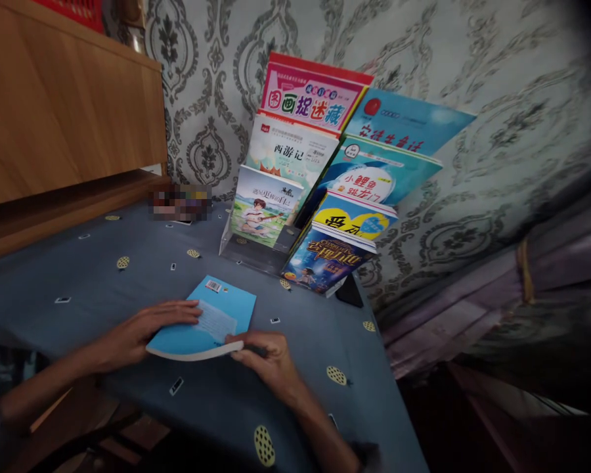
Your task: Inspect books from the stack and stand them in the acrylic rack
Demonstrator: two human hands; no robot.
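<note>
A thin light blue book [226, 302] lies with its back cover up on the dark blue tablecloth, near the front edge, a barcode at its far side. My left hand [150, 325] rests on the book's left part, fingers stretched flat over the cover. At the near right corner my right hand [266, 355] pinches the book between thumb and fingers, and that corner is bent slightly upward. Something dark shows at the right hand's fingers, too unclear to name.
A clear stand [256, 251] holds several upright children's books behind the blue book. A dark flat object [349, 292] lies at its right. A wooden cabinet [73, 105] stands at the left, and a curtain [473, 295] hangs at the right.
</note>
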